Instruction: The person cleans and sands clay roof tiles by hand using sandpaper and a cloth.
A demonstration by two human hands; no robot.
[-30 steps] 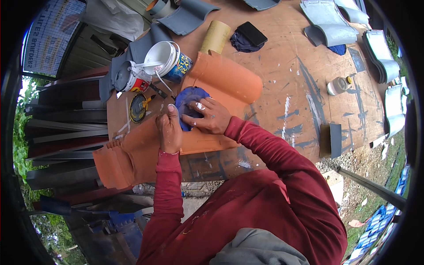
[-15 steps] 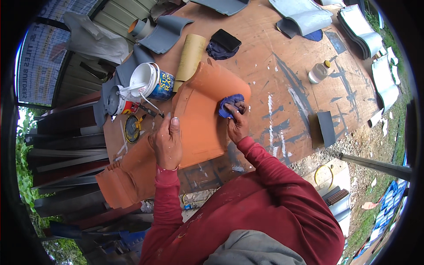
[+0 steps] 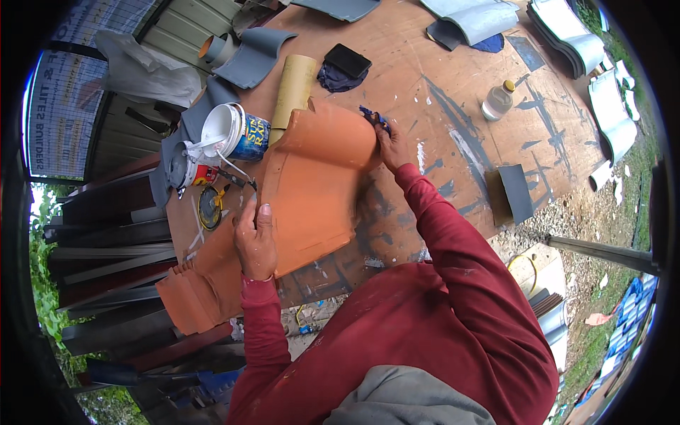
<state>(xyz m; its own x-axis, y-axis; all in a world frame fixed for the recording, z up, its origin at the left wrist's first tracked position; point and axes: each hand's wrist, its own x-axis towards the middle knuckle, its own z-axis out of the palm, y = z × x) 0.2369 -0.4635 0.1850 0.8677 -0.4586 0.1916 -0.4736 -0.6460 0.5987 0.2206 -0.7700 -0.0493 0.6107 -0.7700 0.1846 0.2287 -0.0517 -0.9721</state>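
A curved orange clay roof tile is held tilted above the work table, its near right edge slightly blurred. My left hand grips its left edge, thumb on the upper face and the other fingers mostly hidden behind. At the far right edge of the tile, my right hand is closed on a crumpled dark blue rag. Whether the rag touches the tile there, I cannot tell. A second orange roof tile lies at the table's left corner, close to my left forearm.
Left of the tile stand a paint bucket and a smaller paint can, near a round lid. A cardboard tube, a phone on dark cloth and a bottle rest farther off. Grey tiles line the table's edges.
My right hand has carried the rag from the tile's upper face outward to its far right edge. The held tile and my left hand have shifted slightly left.
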